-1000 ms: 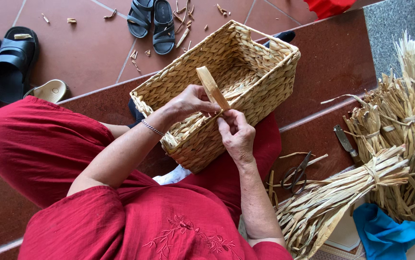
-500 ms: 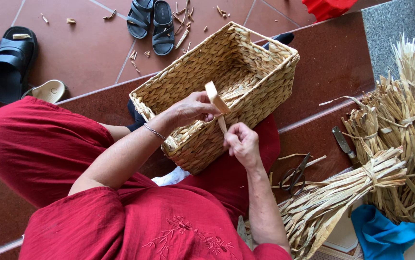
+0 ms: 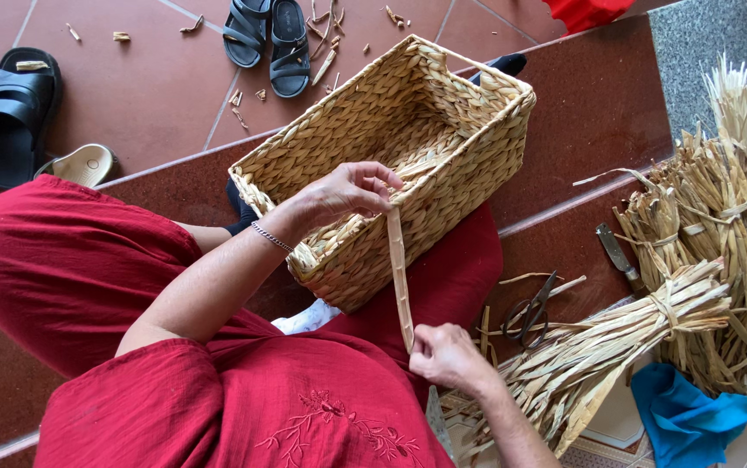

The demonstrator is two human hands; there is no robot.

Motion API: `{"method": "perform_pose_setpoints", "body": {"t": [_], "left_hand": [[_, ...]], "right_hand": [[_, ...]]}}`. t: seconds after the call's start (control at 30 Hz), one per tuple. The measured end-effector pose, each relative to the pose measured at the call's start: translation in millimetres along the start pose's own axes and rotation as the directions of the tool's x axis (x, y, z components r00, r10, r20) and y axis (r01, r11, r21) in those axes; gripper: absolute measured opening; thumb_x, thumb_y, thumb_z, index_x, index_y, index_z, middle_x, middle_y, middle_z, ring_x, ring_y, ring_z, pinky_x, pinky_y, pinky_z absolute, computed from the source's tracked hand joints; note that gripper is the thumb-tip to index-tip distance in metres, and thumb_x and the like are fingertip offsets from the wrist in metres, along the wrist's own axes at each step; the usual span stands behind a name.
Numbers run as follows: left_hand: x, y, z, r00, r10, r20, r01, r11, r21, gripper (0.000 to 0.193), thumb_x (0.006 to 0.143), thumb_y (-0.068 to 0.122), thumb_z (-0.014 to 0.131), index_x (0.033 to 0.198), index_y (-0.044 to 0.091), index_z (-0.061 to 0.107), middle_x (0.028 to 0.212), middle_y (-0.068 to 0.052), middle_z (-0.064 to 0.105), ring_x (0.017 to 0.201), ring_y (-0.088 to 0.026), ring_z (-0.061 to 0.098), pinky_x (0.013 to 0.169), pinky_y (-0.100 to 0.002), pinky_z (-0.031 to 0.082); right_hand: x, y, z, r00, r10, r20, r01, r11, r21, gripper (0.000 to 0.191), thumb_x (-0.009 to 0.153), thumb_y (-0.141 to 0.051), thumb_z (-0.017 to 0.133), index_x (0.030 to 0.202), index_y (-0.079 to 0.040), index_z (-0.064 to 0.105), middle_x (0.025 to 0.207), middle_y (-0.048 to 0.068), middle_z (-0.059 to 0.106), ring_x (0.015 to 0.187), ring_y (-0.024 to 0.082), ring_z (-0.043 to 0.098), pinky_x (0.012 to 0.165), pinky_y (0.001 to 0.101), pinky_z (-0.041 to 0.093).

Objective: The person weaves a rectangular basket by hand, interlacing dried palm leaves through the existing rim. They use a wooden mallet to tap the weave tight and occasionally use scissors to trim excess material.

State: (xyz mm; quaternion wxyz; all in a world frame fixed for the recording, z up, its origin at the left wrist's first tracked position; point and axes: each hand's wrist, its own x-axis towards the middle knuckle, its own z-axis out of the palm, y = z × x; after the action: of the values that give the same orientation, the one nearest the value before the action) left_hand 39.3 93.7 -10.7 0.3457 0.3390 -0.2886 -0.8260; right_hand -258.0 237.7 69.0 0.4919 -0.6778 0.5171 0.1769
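- Left hand (image 3: 347, 192): I see fingers pinching the strip (image 3: 399, 276) top at the basket (image 3: 443, 113) rim.
- Right hand (image 3: 447, 355): fingers clamped below, keeping the strip taut.

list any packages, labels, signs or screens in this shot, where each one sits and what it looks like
None in view: no package, label, sign or screen shows. The nearest to a container is the woven basket, a tan open rectangular one on the person's lap, with nothing printed on it.
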Motion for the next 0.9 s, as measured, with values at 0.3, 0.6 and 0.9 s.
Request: {"method": "perform_pose_setpoints", "body": {"t": [0.3, 0.6, 0.9], "left_hand": [[-9.6, -9.8, 27.8, 0.902, 0.386, -0.195, -0.100, 0.625, 0.774, 0.016, 0.095, 0.018, 0.069, 0.103, 0.005, 0.074, 0.092, -0.010, 0.071, 0.081, -0.020, 0.068, 0.072, -0.032, 0.056], [-26.1, -39.1, 41.4, 0.764, 0.639, 0.085, -0.185, 0.091, 0.979, 0.019, 0.089, 0.004, 0.062, 0.107, 0.002, 0.057, 0.088, -0.019, 0.067, 0.075, -0.042, 0.069, 0.061, -0.050, 0.055], [-15.2, -34.4, 45.6, 0.835, 0.542, -0.089, -0.024, 0.197, 0.980, 0.020, 0.099, 0.020, 0.066, 0.097, 0.004, 0.055, 0.077, -0.021, 0.069, 0.070, -0.042, 0.069, 0.061, -0.051, 0.054]], "right_hand": [[30.0, -25.3, -31.2, 0.802, -0.313, -0.510, 0.341, 0.939, -0.041, 0.043, 0.089, -0.028, 0.074, 0.120, 0.000, 0.067, 0.116, 0.018, 0.070, 0.107, 0.027, 0.068, 0.093, 0.0374, 0.054], [87.9, -55.8, 0.4, 0.648, -0.230, -0.726, 0.492, 0.854, 0.168, 0.028, 0.099, -0.016, 0.071, 0.078, -0.001, 0.060, 0.064, 0.007, 0.057, 0.054, 0.017, 0.053, 0.050, 0.0321, 0.044], [89.7, -53.9, 18.3, 0.502, -0.391, -0.772, 0.527, 0.846, -0.085, 0.031, 0.101, -0.011, 0.067, 0.075, -0.003, 0.052, 0.066, 0.008, 0.051, 0.056, 0.018, 0.049, 0.050, 0.0360, 0.041]]}}
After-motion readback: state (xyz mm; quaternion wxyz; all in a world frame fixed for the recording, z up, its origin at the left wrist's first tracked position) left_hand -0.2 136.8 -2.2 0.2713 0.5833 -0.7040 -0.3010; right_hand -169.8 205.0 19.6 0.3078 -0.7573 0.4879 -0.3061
